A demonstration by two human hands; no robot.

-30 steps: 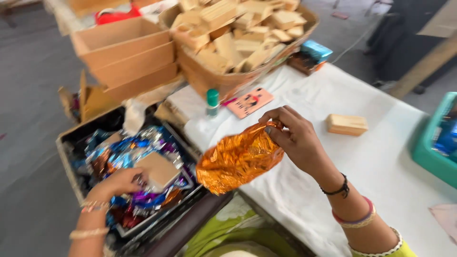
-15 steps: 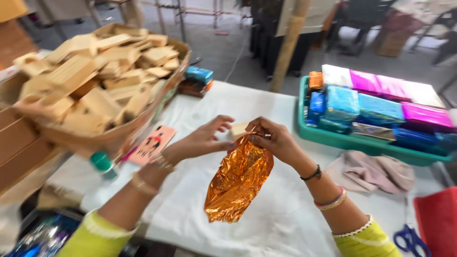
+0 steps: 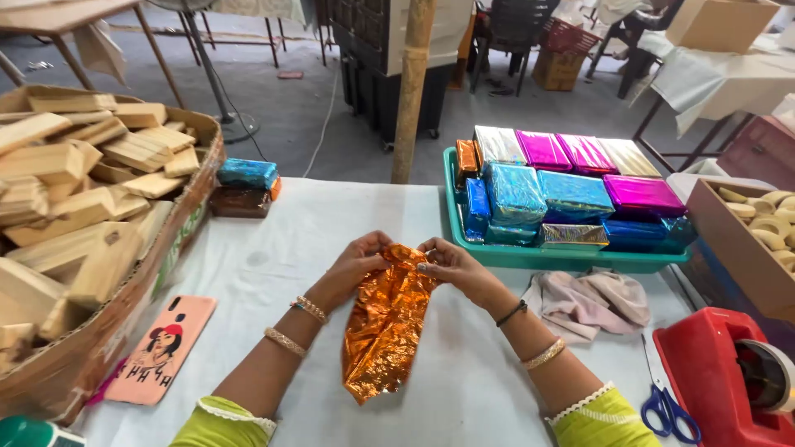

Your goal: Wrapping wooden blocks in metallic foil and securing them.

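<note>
Orange, crinkled foil wrapper (image 3: pixel 383 327) hangs shiny over the white table (image 3: pixel 273 265). The left hand (image 3: pixel 358 258) and right hand (image 3: pixel 451 265) both pinch its top edge.

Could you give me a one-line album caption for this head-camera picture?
Both hands, left hand and right hand, grip an orange foil bag over a white-covered table.
</note>
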